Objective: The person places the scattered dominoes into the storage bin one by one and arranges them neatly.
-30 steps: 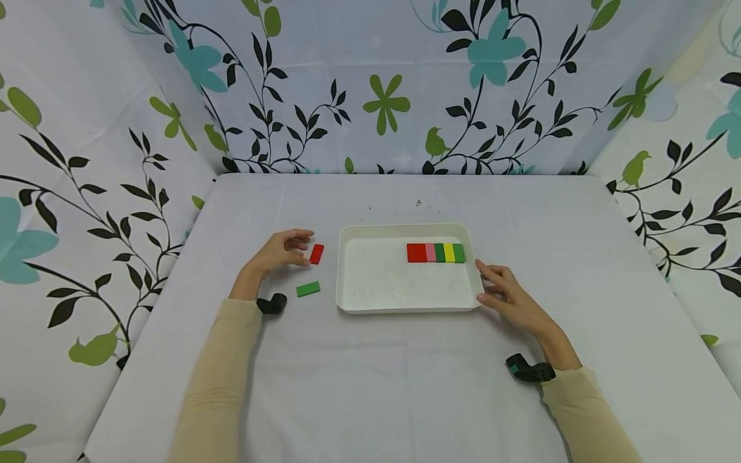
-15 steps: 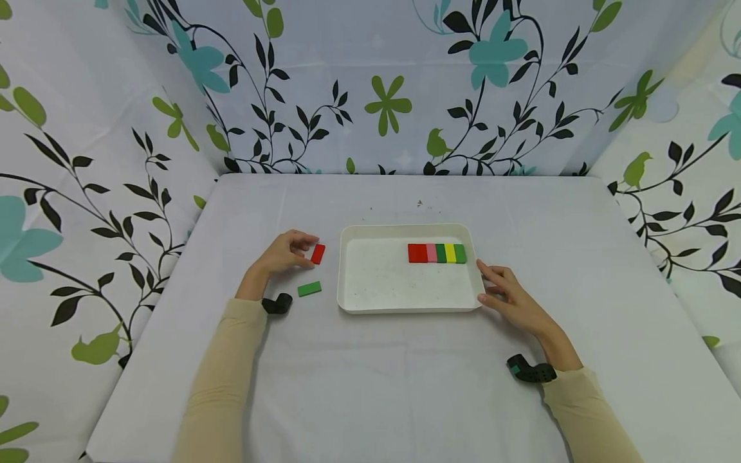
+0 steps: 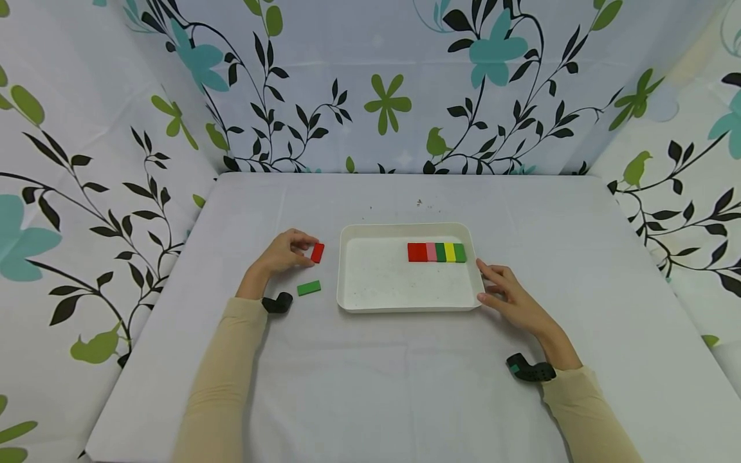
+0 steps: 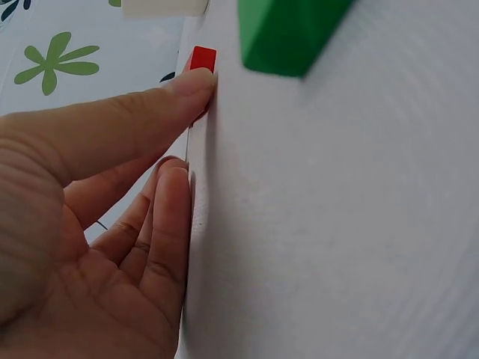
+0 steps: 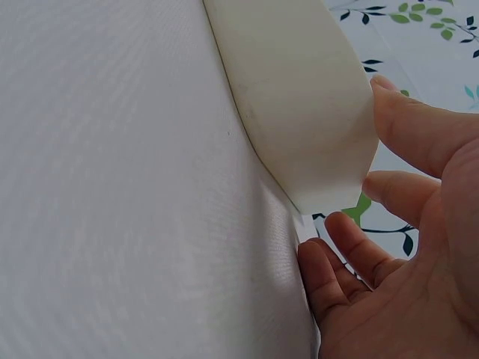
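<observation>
Setting: a table [image 3: 405,386] under a plain white cloth, enclosed on three sides by hung sheets [image 3: 382,83] printed with black vines, green leaves and teal flowers. Left hand [image 3: 280,254]: resting on the cloth, fingers curved, thumb tip and fingertips meeting the near edge of a small red block [image 3: 317,253]; the left wrist view shows the thumb [image 4: 135,120] laid out along the cloth with its tip against that red block [image 4: 202,58], the other fingers lying beside it on the cloth; whether the block is actually pinched or only touched cannot be told. Just behind that hand, toward the person, a green block [image 3: 309,288] lies flat on the cloth, apart from the hand and from the red block; it fills the upper part of the left wrist view [image 4: 288,34]. Right hand [image 3: 509,299]: loosely open, fingers relaxed and spread, holding nothing, fingertips at the near right corner of a shallow white tray [image 3: 405,307]; the right wrist view shows the thumb and fingertips [image 5: 404,134] close against the tray's outer wall [image 5: 299,97]. Between the two hands: the tray, flat on the cloth. Inside it, in the far corner just ahead of the right hand's fingers, a row of blocks [image 3: 437,252] lies edge to edge, from left to right red, pink, dark green, yellow, green. Both forearms: cream sleeves [image 3: 220,373], each wrist bearing a black strap-mounted device [image 3: 529,370]. Beyond the tray: a few dark specks [image 3: 419,203] on the cloth.
</observation>
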`<state>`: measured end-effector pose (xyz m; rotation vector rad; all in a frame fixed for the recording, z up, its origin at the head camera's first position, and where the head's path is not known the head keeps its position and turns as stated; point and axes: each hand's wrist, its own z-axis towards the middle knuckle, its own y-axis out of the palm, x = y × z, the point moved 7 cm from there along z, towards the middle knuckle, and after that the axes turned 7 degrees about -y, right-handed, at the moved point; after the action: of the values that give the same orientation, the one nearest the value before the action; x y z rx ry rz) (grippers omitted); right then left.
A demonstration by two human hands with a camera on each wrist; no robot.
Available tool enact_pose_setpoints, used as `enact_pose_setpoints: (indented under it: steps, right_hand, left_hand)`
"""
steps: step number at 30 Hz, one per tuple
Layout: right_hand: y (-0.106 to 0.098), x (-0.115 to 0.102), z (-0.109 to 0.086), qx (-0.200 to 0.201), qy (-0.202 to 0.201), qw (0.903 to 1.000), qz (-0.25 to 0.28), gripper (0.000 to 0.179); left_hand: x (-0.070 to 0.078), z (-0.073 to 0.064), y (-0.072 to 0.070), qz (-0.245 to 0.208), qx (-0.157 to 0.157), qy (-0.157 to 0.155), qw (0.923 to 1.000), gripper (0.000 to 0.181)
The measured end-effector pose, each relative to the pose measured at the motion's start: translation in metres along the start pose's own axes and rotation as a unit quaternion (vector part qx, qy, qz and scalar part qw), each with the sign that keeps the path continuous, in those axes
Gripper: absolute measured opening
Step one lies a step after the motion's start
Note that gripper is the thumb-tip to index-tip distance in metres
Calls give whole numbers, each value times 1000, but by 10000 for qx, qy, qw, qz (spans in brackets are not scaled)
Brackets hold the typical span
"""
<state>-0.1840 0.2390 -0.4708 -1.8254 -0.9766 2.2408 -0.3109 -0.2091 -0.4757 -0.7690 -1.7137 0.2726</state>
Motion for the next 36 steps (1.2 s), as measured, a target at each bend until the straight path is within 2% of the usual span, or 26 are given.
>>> enact_pose_setpoints:
  steps: [8, 11, 18, 21, 30, 36]
  right_hand:
    - [0, 1, 0, -8, 1, 10000, -23, 70]
    - [0, 1, 0, -3, -36, 10000, -13, 70]
    - [0, 1, 0, 6, -120, 9999, -1, 69]
    - [1, 1, 0, 6, -122, 9999, 16, 69]
    - [1, 0, 0, -16, -52, 10000, 41, 69]
    - [0, 0, -1, -15, -82, 10000, 24, 69]
  left_hand:
    - [-1, -2, -2, -14, 156, -97, 9998, 56]
    - [-4, -3, -4, -215, 179, -203, 9994, 56]
    - [-10, -2, -7, -883, 95, -207, 9958, 57]
    - [-9, -3, -8, -972, 72, -239, 9950, 58]
    - [6, -13, -12, -1179, 92, -401, 9922, 57]
    - [13, -11, -17, -1297, 264, -235, 9909, 55]
